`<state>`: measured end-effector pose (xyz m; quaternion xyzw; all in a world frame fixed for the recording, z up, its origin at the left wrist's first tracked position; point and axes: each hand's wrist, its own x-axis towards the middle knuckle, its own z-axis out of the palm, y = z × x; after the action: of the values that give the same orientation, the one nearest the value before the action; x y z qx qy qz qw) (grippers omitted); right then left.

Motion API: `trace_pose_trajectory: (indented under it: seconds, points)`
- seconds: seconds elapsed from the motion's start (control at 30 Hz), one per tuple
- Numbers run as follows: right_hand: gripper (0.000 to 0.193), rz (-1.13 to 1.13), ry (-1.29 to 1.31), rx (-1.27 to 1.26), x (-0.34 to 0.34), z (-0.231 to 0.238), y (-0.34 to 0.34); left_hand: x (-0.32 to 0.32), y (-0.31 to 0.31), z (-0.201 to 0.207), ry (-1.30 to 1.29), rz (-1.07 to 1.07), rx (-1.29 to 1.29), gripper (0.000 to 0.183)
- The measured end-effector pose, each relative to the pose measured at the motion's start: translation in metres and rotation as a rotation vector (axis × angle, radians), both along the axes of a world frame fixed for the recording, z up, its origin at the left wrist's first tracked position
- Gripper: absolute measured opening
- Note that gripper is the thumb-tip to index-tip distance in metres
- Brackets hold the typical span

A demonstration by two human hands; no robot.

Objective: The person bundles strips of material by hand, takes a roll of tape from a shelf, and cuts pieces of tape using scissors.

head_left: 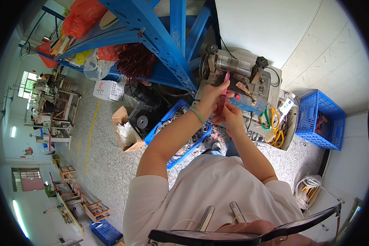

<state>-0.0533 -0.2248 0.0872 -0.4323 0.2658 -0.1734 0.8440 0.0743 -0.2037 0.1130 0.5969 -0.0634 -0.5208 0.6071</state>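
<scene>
Both of my hands are in front of a bench machine with a shiny metal roller (233,65). A narrow pink-maroon strip (222,101) runs upright between them, and its pointed upper end is close to the roller. My left hand (212,95), with a pale green band at the wrist, is closed around the strip's upper part. Lower down, my right hand (232,119) pinches the strip near its bottom end. What the strip is made of I cannot tell. A red button (237,96) shows on the machine's blue front, just right of my left fingers.
A blue basket of small parts (180,154) stands below my left forearm. Blue steel shelving (168,53) rises behind it. Scissors with yellow handles (278,141) and other tools lie at the machine's right. Another blue crate (335,123) stands by the wall; a cardboard box (136,144) sits left.
</scene>
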Motion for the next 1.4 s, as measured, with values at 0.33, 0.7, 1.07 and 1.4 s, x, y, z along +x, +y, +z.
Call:
trace_pose_trajectory:
  seconds: [0.33, 0.7, 1.07, 1.4]
  points:
    - [0.027, -0.003, 0.090, -0.053, 0.002, 0.002, 0.003, -0.014, 0.040, 0.032, 0.092, -0.035, 0.033, 0.066]
    - [0.015, -0.285, 0.345, -1.542, -0.020, 0.032, -0.088, -0.034, 0.077, 0.055, -1.007, -0.021, -0.032, 0.036]
    - [0.017, -0.137, 0.071, -1.558, 0.012, 0.026, -0.082, -0.037, 0.070, 0.070, -1.095, -0.008, -0.153, 0.037]
    - [0.014, -0.434, 0.191, -1.385, -0.047, 0.024, -0.074, -0.049, 0.077, 0.014, -0.995, -0.099, -0.101, 0.035]
